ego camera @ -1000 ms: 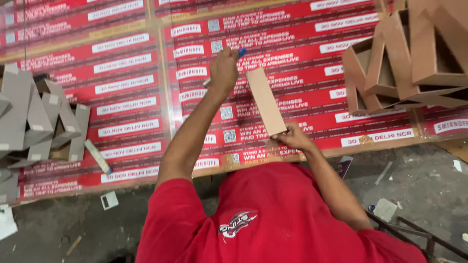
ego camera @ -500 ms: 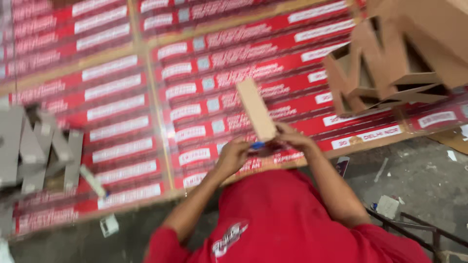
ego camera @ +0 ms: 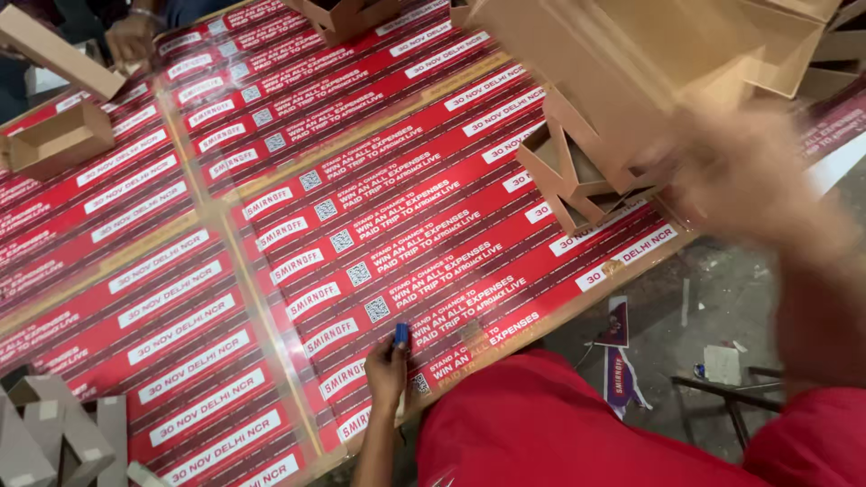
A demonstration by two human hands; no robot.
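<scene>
Gripping a small blue tool (ego camera: 401, 335) in the closed left hand (ego camera: 388, 368), down at the near edge of the table (ego camera: 541, 320), with the blue tip standing up above the fingers and resting against the glossy red printed sheets (ego camera: 379, 216) covering the tabletop. Reaching out with the right hand (ego camera: 749, 176) toward the brown cardboard letter shapes (ego camera: 577, 176) piled at the table's far right corner, just beside or touching them; impossible to say which, being smeared by motion blur, and impossible to tell whether the fingers are open or curled around anything. Crowding the upper right, more open-backed brown letter forms (ego camera: 686, 45), partly cut off by the top edge. Lying at upper left, a small shallow cardboard tray (ego camera: 59, 140) and a long cardboard strip (ego camera: 54, 50), with another person's hand (ego camera: 131, 36) just behind them, only partly showing. Sitting at lower left, grey letter shapes (ego camera: 54, 433), cropped by the frame. Filling the bottom centre, a red shirt (ego camera: 559, 424), hiding the table's near edge below the left wrist. Showing past the table on the right, grey floor (ego camera: 722, 289) with scraps of paper and a dark metal frame (ego camera: 731, 397), too small to make out further.
</scene>
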